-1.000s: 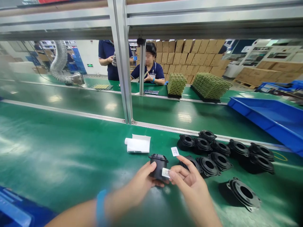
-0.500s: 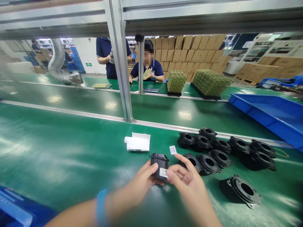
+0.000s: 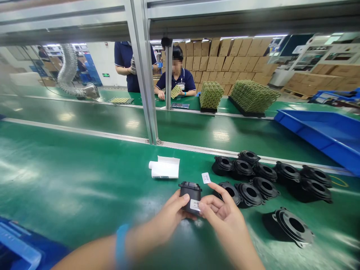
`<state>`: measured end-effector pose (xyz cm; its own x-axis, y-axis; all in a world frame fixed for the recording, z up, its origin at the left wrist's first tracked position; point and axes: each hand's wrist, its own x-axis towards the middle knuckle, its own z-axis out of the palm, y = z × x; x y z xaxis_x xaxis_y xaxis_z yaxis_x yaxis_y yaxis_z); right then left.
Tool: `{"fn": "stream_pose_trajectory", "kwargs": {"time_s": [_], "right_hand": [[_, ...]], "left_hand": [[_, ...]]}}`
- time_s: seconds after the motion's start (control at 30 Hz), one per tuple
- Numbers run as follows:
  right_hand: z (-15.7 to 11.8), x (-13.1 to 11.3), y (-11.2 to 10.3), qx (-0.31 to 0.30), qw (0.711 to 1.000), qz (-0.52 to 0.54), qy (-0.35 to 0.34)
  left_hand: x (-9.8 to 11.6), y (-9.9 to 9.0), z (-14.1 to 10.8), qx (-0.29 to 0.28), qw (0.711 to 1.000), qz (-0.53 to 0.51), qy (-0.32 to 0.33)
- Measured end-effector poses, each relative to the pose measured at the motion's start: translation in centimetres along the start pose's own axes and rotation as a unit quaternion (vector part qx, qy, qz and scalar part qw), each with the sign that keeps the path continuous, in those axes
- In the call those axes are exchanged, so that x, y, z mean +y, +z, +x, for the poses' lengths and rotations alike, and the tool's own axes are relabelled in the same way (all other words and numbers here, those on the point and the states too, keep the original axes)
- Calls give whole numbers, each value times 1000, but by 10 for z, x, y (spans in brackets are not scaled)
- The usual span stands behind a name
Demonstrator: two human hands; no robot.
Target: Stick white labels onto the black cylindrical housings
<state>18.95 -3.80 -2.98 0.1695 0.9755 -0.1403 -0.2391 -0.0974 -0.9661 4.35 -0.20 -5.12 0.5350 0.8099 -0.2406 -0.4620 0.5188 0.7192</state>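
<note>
My left hand (image 3: 176,208) is closed around a black plastic housing (image 3: 189,190), held upright just above the green bench. A white printed label (image 3: 194,204) lies against the housing's side, its right end under my right thumb. My right hand (image 3: 222,210) pinches that label's edge, with the lower fingers curled behind the thumb. On the tip of its raised index finger clings a second white label (image 3: 206,177). Whether the first label is fully stuck down, I cannot tell. Behind my right hand stand several similar black housings (image 3: 249,194).
A white label roll (image 3: 165,168) lies on the green bench (image 3: 92,180). One housing (image 3: 289,227) sits apart at right. Blue trays are at right (image 3: 320,135) and lower left (image 3: 19,243). A metal post (image 3: 144,75) rises ahead; two co-workers (image 3: 182,80) are beyond the conveyor.
Both hands keep nearly the same pose on the housing and labels. The view has shifted slightly. Across the conveyor, the seated co-worker's head and arm have moved a little.
</note>
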Motion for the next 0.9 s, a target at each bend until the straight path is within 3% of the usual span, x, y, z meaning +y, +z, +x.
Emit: {"fn": "stream_pose_trajectory", "kwargs": {"time_s": [0.9], "right_hand": [[0,0,0,-7,1000,-15,1]], "left_hand": [[-2,-1,1,9,1000,15,4]]}}
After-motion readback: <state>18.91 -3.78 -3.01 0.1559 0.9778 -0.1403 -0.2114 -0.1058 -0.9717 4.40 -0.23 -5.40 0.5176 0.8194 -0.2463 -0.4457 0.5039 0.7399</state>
